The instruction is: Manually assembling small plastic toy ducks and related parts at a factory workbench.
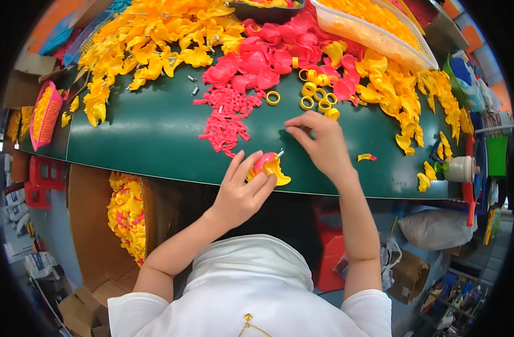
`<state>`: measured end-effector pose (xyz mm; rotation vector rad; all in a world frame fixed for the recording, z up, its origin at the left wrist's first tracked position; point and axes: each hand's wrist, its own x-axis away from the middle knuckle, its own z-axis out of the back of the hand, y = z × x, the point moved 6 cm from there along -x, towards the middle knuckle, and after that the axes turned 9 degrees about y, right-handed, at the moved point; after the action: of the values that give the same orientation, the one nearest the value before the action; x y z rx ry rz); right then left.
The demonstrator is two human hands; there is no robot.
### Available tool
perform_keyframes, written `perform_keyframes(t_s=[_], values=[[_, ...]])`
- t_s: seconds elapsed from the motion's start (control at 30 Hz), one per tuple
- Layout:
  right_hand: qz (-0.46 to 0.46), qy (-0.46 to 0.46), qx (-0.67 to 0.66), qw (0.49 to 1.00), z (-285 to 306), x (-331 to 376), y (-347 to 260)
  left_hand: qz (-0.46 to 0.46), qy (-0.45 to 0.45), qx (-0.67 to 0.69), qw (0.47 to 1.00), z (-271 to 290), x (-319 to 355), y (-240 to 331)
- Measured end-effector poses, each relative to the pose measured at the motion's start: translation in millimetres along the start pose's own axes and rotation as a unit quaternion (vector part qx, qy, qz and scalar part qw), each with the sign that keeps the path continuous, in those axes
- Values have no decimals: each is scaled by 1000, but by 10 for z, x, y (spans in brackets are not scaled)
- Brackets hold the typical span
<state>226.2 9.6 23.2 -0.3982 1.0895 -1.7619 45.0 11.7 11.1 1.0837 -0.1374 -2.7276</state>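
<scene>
Currently grasping the pink-and-yellow piece [274, 169] in the left hand [244, 190] by the counter [150, 146] edge nearest; cannot tell if pinching anything in the right hand [324, 139]; could drop the piece floorward by loosening

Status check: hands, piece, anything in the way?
Left hand: holding red-and-yellow piece. Right hand: apart from piece, any held part unclear. Yellow rings: beyond right hand, not between hands.

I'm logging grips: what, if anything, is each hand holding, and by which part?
The left hand holds a yellow-and-pink plastic piece by its left side. Whether the right hand pinches anything small cannot be told.
</scene>
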Motion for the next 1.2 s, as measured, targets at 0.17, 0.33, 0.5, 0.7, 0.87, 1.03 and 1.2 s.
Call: perform_keyframes(t_s=[0.17,0.33,0.5,0.7,0.87,1.03,1.2], values=[[147,74,76,983,-432,-368,-137,6,-27,-20,999,63,-30,13],[206,136,188,951,-625,-576,-176,11,-4,-2,1000,66,-17,-53],[201,119,220,947,-597,-453,-252,-9,8,4,1000,-15,46,31],[143,136,99,975,-181,-366,-73,-34,19,-1,999,-47,-3,88],[-12,149,124,981,162,154,190,-33,42,79,995,-54,-14,-19],[147,193,198,950,177,554,107,137,-13,233,963,73,-146,-231],[139,183,205,951,210,689,135,126,-56,165,977,34,-183,-304]])
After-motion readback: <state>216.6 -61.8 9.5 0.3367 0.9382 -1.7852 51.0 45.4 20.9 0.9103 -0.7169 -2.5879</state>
